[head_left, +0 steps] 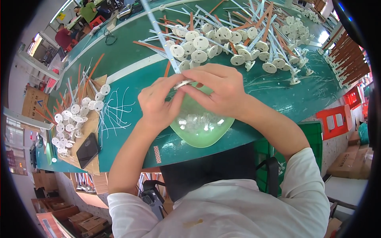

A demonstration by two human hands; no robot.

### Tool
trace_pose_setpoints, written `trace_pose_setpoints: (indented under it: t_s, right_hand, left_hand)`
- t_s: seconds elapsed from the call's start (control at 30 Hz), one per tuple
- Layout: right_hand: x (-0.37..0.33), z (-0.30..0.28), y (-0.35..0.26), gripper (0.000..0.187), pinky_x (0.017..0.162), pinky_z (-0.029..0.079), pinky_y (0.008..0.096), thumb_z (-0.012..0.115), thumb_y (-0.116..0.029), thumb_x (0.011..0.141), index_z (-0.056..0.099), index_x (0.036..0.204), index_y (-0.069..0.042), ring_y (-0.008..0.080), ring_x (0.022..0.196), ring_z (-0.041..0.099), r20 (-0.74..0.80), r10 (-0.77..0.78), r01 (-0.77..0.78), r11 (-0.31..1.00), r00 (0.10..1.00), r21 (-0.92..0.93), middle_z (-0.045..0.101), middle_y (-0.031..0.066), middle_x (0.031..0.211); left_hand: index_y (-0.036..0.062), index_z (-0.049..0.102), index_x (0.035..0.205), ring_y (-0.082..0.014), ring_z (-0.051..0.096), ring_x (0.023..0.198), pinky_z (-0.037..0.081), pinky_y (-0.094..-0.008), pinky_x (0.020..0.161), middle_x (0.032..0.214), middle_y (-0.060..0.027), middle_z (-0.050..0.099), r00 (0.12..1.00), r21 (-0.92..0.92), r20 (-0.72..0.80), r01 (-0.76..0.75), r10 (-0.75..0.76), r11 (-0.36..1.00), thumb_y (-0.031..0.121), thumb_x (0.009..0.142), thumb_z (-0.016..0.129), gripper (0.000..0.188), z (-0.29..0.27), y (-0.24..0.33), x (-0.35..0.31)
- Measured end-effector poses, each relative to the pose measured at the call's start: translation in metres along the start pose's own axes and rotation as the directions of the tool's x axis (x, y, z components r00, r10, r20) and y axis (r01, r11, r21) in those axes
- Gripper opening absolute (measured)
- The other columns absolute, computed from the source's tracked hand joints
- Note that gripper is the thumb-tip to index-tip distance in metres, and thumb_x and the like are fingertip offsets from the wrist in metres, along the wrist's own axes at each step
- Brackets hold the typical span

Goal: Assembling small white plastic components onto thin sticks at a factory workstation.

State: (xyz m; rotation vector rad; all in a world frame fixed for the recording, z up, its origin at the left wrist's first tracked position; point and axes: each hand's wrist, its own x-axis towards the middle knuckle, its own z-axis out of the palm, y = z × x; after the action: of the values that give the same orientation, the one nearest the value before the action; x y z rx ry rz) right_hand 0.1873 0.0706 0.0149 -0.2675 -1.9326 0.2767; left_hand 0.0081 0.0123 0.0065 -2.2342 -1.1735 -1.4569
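Both of my hands meet over the green table, pinching one small white disc (183, 84) between thumbs and fingers. My left hand (158, 100) grips it from the left and my right hand (216, 84) from the right. From the disc a long, narrow pale strip (158, 31) with small dots rises away from me. Fingertips cover much of the disc, and I cannot make out any tiny part between them. Just below my hands sits a light green bowl (200, 140) with small clear pieces (194, 121) inside.
Many discs with white and orange strips form a large pile (222, 39) at the back. A smaller pile (73, 117) lies left on cardboard, near a dark phone (87, 150) and thin white wires (115, 113). Red stools (334, 121) stand right. People sit far left.
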Motion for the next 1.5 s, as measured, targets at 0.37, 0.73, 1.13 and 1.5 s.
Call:
trace_pose_setpoints:
  t_s: [0.37,0.73,1.13,1.5]
  right_hand:
    - [-0.003,0.001,0.000,0.029,0.056,0.054,0.0275,0.077,0.000,0.067,0.075,0.095,-0.005,0.0192,0.064,0.067,-0.082,-0.079,0.072,0.994,0.994,-0.086,0.071,0.0076,0.078]
    - [-0.001,-0.003,0.004,0.017,0.061,0.055,0.0286,0.073,0.002,0.077,0.074,0.092,-0.003,0.0228,0.071,0.072,0.024,-0.019,0.019,0.999,1.000,0.029,0.073,0.0102,0.083]
    - [0.001,-0.010,-0.001,0.021,0.065,0.055,0.0335,0.077,-0.014,0.077,0.073,0.094,-0.003,0.0290,0.071,0.069,0.506,0.278,-0.301,0.953,0.817,-0.037,0.071,0.0114,0.081]
    - [-0.005,-0.009,0.000,0.018,0.072,0.052,0.0381,0.072,-0.009,0.079,0.073,0.096,-0.004,0.0315,0.078,0.067,0.799,0.100,-0.331,0.935,0.593,0.128,0.069,0.0127,0.087]
  left_hand:
    - [0.0016,0.069,0.107,-0.0193,0.073,0.071,0.056,-0.0260,0.065,0.086,-0.0103,0.074,0.989,-0.152,-0.015,0.141,-0.145,0.978,-0.001,0.076,0.075,0.032,0.011,0.004,-0.009]
    - [0.0021,0.072,0.108,-0.0234,0.070,0.065,0.052,-0.0291,0.059,0.080,-0.0133,0.071,0.993,0.011,0.066,0.095,-0.095,0.995,0.004,0.077,0.079,0.032,-0.001,0.006,-0.001]
    - [0.0025,0.067,0.111,-0.0225,0.071,0.069,0.052,-0.0302,0.063,0.084,-0.0143,0.072,0.888,-0.063,0.287,0.391,-0.359,0.918,0.009,0.090,0.067,0.022,-0.004,-0.027,-0.005]
    - [0.0022,0.066,0.115,-0.0106,0.068,0.083,0.053,-0.0254,0.072,0.092,-0.0093,0.075,0.852,-0.129,0.272,0.493,-0.447,0.860,0.017,0.097,0.063,0.024,0.008,-0.035,-0.012]
